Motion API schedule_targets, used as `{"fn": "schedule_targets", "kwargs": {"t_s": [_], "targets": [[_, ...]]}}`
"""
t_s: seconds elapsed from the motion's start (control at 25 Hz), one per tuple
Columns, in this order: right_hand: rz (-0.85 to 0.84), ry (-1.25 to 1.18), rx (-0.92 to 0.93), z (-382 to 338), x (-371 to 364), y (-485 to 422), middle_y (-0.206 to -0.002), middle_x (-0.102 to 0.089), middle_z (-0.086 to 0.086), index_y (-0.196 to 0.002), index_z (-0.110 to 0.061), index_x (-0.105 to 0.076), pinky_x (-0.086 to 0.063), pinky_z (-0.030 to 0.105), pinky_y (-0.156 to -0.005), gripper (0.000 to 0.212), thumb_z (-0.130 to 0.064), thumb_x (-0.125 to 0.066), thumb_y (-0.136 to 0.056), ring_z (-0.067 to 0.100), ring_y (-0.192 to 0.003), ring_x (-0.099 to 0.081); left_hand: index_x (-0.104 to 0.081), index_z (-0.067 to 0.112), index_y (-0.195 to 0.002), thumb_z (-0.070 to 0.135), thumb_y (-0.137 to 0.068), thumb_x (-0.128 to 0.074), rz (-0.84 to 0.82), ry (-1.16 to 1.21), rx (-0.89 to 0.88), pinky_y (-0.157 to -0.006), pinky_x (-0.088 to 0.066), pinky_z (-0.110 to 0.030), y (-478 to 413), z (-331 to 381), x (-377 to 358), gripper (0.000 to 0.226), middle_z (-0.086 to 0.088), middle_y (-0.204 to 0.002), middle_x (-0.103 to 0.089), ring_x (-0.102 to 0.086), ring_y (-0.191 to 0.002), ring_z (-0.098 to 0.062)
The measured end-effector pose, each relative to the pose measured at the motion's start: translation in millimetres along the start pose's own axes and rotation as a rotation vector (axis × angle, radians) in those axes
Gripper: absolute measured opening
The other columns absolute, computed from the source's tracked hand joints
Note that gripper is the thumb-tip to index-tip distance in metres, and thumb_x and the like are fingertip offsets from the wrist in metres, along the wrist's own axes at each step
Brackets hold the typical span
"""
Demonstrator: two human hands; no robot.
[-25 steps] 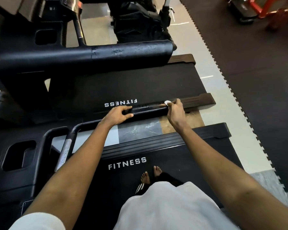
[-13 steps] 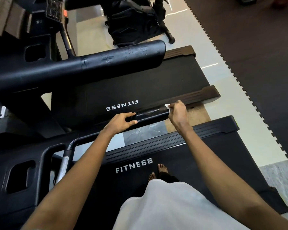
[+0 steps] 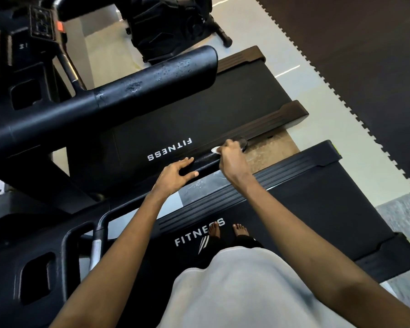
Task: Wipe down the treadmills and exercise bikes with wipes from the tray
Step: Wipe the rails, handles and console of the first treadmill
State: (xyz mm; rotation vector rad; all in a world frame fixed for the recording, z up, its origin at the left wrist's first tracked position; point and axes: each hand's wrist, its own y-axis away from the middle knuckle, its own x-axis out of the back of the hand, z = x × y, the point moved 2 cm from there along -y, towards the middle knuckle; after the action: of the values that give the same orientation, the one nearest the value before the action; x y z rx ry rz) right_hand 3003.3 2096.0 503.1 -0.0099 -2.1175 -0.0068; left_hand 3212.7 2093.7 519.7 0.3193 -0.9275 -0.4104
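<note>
Bare feet (image 3: 240, 230) stand on the near treadmill (image 3: 305, 197), this side of its handrail (image 3: 205, 163). On the handrail the left hand (image 3: 175, 172) rests, fingers stretched out; just beside it the right hand (image 3: 232, 159) pinches a white wipe (image 3: 215, 150) against the bar. Beyond the handrail lies a second treadmill (image 3: 199, 110).

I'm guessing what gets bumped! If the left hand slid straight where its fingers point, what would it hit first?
Probably the right hand, which grips a white wipe on the same black handrail the left hand rests on. Depth is hard to judge, though.
</note>
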Motion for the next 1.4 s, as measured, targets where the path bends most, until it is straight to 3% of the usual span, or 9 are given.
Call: {"fn": "schedule_targets", "kwargs": {"t_s": [0.12,0.4,0.56,0.72,0.84,1.0,1.24,1.32,1.4], "targets": [[-0.066,0.038,0.114,-9.3,-1.7,1.0,-0.112,-0.059,0.017,-0.101,0.0,-0.072,-0.051,0.043,-0.092,0.03,0.013,-0.05,-0.085,0.033,-0.106,-0.053,-0.052,0.035,-0.146,0.052,-0.087,-0.073,-0.005,-0.021,-0.039,-0.116,-0.028,-0.028,0.5,-1.0,2.2,0.065,0.007,-0.154,-0.046,-0.04,-0.144,-0.012],[0.112,-0.001,-0.263,44.1,11.4,-25.8,-0.093,-0.062,0.012,-0.093,-0.002,-0.075,-0.052,0.032,-0.077,0.029,0.011,-0.05,-0.087,0.03,-0.09,-0.059,-0.051,0.03,-0.147,0.049,-0.092,-0.069,-0.062,-0.051,-0.134,-0.112,-0.03,-0.023,-13.1,19.2,0.0,0.06,0.002,-0.154,-0.047,-0.043,-0.142,-0.013],[0.43,-0.386,-0.4,31.6,3.4,30.8,-0.101,-0.06,0.0,-0.109,-0.011,-0.073,-0.036,0.004,-0.074,0.019,-0.011,-0.058,-0.098,0.009,-0.09,-0.054,-0.053,0.034,-0.145,0.052,-0.091,-0.069,-0.071,-0.006,-0.166,-0.116,-0.031,-0.027,-14.9,11.9,-2.3,0.059,0.007,-0.153,-0.047,-0.043,-0.141,-0.009],[0.632,-0.91,-0.917,33.0,-5.3,19.4,-0.094,-0.067,-0.007,-0.104,-0.014,-0.072,-0.047,0.011,-0.068,0.012,-0.014,-0.068,-0.093,0.007,-0.085,-0.06,-0.053,0.035,-0.145,0.053,-0.092,-0.067,-0.074,-0.018,-0.179,-0.115,-0.031,-0.025,-14.4,12.8,-3.1,0.058,0.008,-0.154,-0.046,-0.042,-0.141,-0.007],[0.72,-1.167,-1.112,18.4,-18.8,20.0,-0.087,-0.062,-0.013,-0.106,-0.013,-0.068,-0.045,0.011,-0.065,0.013,-0.011,-0.067,-0.094,0.005,-0.08,-0.06,-0.054,0.034,-0.144,0.05,-0.092,-0.069,-0.084,-0.038,-0.184,-0.109,-0.029,-0.017,-17.6,15.0,0.5,0.057,0.006,-0.152,-0.048,-0.042,-0.141,-0.006],[0.669,-1.411,-1.257,4.8,-49.4,25.2,-0.076,-0.06,-0.008,-0.101,-0.01,-0.067,-0.042,0.005,-0.05,0.013,-0.002,-0.067,-0.091,0.003,-0.067,-0.057,-0.053,0.034,-0.145,0.051,-0.092,-0.068,-0.081,-0.05,-0.182,-0.107,-0.027,-0.015,-18.2,13.2,-3.3,0.058,0.005,-0.152,-0.049,-0.042,-0.141,-0.005],[0.485,-1.562,-1.352,19.6,-72.9,24.4,-0.049,-0.057,-0.005,-0.068,-0.015,-0.059,-0.034,0.016,-0.034,0.031,-0.003,-0.056,-0.096,0.004,-0.041,-0.05,-0.053,0.035,-0.144,0.054,-0.092,-0.067,-0.064,-0.076,-0.193,-0.109,-0.028,-0.016,-18.5,12.3,-3.8,0.058,0.006,-0.151,-0.05,-0.042,-0.141,-0.005],[0.5,-1.593,-1.324,21.3,-69.1,27.3,-0.054,-0.06,-0.004,-0.069,-0.013,-0.061,-0.035,0.015,-0.036,0.03,0.003,-0.055,-0.093,0.004,-0.044,-0.052,-0.053,0.036,-0.144,0.055,-0.091,-0.067,-0.065,-0.073,-0.196,-0.107,-0.029,-0.017,-17.2,11.8,-3.4,0.058,0.007,-0.151,-0.051,-0.043,-0.14,-0.005],[0.582,-1.542,-1.227,20.5,-55.8,28.6,-0.075,-0.063,-0.002,-0.078,-0.009,-0.067,-0.047,0.014,-0.055,0.019,0.006,-0.061,-0.089,0.007,-0.065,-0.059,-0.054,0.037,-0.143,0.057,-0.09,-0.067,-0.059,-0.075,-0.198,-0.105,-0.03,-0.016,-17.9,11.5,-2.8,0.058,0.008,-0.15,-0.052,-0.045,-0.138,-0.005]]}}
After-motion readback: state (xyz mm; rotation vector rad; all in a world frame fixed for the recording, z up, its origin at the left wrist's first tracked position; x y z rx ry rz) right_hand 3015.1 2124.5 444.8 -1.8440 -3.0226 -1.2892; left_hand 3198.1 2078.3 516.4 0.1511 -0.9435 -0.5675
